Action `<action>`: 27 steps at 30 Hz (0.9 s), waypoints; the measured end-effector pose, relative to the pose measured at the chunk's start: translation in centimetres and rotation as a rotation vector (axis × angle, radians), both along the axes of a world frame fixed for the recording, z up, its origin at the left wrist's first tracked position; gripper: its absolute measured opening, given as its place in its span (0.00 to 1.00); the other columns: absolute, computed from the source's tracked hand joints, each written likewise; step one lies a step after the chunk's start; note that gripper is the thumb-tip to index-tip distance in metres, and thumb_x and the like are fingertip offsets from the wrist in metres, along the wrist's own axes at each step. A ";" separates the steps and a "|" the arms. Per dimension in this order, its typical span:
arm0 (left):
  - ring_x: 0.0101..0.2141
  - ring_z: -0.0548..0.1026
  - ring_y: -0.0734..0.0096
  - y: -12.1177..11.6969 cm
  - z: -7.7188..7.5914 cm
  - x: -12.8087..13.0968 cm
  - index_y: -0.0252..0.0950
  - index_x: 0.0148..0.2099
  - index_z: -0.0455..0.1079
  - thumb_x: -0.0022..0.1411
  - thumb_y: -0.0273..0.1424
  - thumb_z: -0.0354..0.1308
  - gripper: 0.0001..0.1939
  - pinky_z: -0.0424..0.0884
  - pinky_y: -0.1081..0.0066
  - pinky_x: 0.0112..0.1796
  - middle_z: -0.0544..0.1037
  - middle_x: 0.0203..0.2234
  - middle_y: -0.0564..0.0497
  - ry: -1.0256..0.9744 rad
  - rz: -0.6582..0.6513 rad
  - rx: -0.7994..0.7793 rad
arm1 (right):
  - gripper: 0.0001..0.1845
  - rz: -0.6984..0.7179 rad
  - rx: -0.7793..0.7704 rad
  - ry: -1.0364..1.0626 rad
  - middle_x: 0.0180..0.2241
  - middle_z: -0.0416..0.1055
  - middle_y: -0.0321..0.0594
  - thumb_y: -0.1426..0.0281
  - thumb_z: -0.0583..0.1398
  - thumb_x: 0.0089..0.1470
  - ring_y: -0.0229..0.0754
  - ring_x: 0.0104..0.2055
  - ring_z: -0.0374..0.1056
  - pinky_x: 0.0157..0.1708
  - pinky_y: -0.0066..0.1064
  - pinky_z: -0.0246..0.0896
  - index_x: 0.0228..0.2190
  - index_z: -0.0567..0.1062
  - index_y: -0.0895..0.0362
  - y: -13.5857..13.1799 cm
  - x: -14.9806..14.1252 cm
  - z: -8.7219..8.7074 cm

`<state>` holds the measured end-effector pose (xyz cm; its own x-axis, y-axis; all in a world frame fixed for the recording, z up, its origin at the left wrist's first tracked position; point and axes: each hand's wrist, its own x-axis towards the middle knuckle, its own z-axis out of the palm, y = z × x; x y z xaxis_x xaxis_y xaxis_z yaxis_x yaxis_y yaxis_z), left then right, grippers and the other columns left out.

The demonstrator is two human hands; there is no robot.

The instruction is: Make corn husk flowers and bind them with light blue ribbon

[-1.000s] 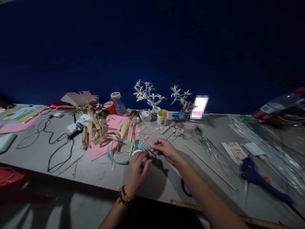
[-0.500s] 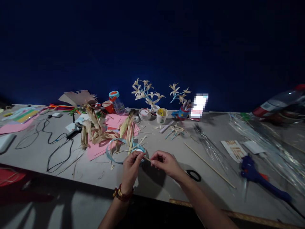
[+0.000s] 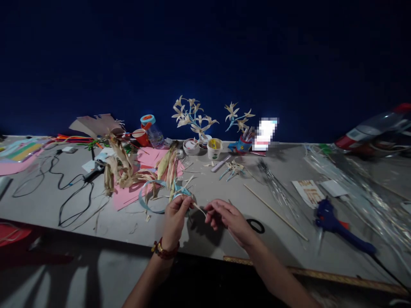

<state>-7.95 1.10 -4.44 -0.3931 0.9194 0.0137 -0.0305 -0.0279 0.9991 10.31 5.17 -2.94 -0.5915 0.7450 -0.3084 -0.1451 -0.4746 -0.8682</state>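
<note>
My left hand [image 3: 175,216], with a beaded bracelet on its wrist, is lifted just above the grey table [image 3: 96,222] and pinches a thin pale husk strip [image 3: 199,208]. Right behind its fingers sits a roll of light blue ribbon [image 3: 154,197] with a loose loop trailing to the left. My right hand [image 3: 226,217] is close by on the right, fingers curled at the other end of the strip. A heap of dried corn husks [image 3: 128,173] lies on pink paper [image 3: 128,199] beyond the ribbon.
Black scissors [image 3: 256,225] lie right of my right hand. A thin wooden stick [image 3: 275,211], silvery wires [image 3: 278,188] and a blue glue gun [image 3: 340,226] are farther right. Black cables [image 3: 75,192] run on the left. Husk-flower stems [image 3: 192,119], cups and jars line the back edge.
My left hand lifted off the ribbon roll and pinched the strip, and both hands drew toward me. The view shifted, and the scissors came out from behind my right arm.
</note>
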 end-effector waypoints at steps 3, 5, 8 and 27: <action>0.29 0.71 0.71 -0.1 0.2 0.4 0.35 0.31 0.77 0.63 0.38 0.62 0.12 0.67 0.72 0.36 0.75 0.24 0.52 -0.029 -0.003 0.053 | 0.23 0.055 -0.052 0.027 0.25 0.76 0.37 0.50 0.64 0.53 0.34 0.23 0.65 0.24 0.25 0.59 0.35 0.74 0.58 -0.6 -0.4 0.6; 0.30 0.71 0.71 0.0 0.0 0.6 0.34 0.31 0.77 0.61 0.37 0.64 0.11 0.67 0.72 0.37 0.76 0.25 0.51 -0.134 -0.019 0.080 | 0.21 0.062 -0.059 0.027 0.23 0.74 0.34 0.53 0.68 0.50 0.32 0.21 0.63 0.23 0.24 0.58 0.33 0.73 0.57 -1.0 -0.7 0.7; 0.30 0.71 0.72 0.2 -0.4 0.7 0.34 0.32 0.77 0.59 0.39 0.66 0.12 0.68 0.72 0.36 0.75 0.27 0.51 -0.286 -0.047 0.092 | 0.19 -0.012 0.068 -0.029 0.22 0.72 0.32 0.55 0.69 0.47 0.33 0.21 0.63 0.24 0.25 0.59 0.31 0.73 0.56 -1.3 -0.8 0.3; 0.32 0.72 0.69 -2.2 -1.8 -4.8 0.36 0.40 0.74 0.64 0.40 0.59 0.12 0.69 0.72 0.34 0.77 0.30 0.50 0.206 0.203 -0.012 | 0.19 -0.160 0.253 -0.266 0.22 0.72 0.35 0.52 0.66 0.49 0.37 0.23 0.64 0.24 0.28 0.60 0.30 0.72 0.55 0.4 0.4 -3.2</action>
